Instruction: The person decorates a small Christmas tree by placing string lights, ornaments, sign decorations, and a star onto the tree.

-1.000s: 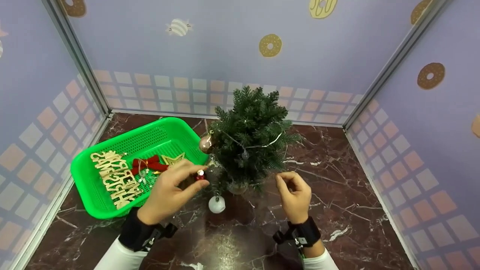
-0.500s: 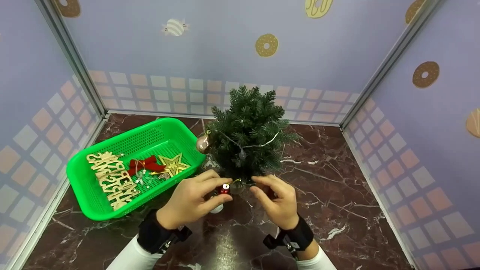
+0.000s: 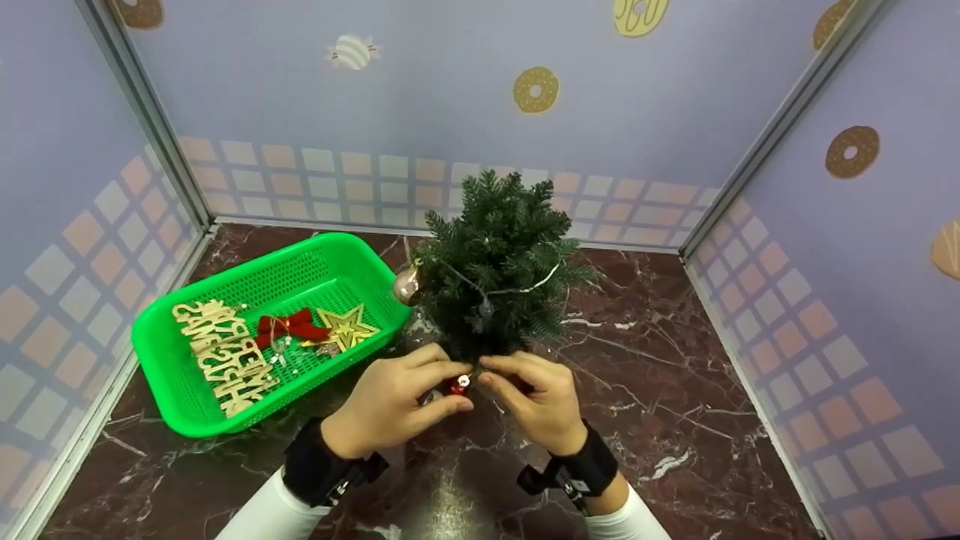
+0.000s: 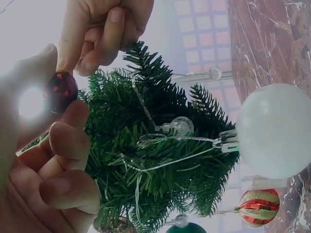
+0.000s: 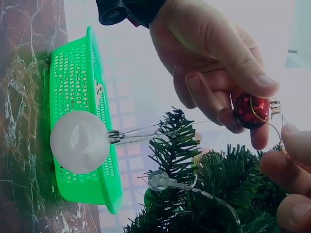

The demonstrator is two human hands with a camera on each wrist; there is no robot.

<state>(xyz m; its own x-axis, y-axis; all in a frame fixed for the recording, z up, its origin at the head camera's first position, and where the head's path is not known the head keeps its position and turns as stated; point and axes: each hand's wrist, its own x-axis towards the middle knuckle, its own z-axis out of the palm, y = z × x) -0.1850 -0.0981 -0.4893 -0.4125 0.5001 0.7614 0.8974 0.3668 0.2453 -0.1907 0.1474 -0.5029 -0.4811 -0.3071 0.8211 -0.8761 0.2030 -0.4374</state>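
Note:
My left hand [image 3: 386, 401] holds a small shiny red bauble [image 5: 250, 111] between thumb and fingers, in front of the green Christmas tree [image 3: 502, 255]. From the bauble's silver cap runs a thin gold cord [image 5: 266, 121]. My right hand [image 3: 540, 397] pinches that cord, its fingertips close to the bauble. Low on the tree hangs a white bauble [image 4: 277, 131], mostly hidden behind my left hand in the head view. Beside it in the left wrist view is a red-and-gold striped bauble [image 4: 259, 208]. A rose-gold bauble [image 3: 407, 286] hangs on the tree's left side.
Left of the tree stands a green plastic basket [image 3: 300, 270]. In it lie gold lettering [image 3: 225, 360], a red bow [image 3: 292, 327] and a gold star [image 3: 346, 328]. A clear light string [image 3: 525, 289] winds round the tree. Patterned panels [image 3: 450, 90] enclose the marble-look surface.
My left hand has carried the red bauble rightward from beside the basket to the tree's front. My right hand has come leftward to meet it and now pinches the cord.

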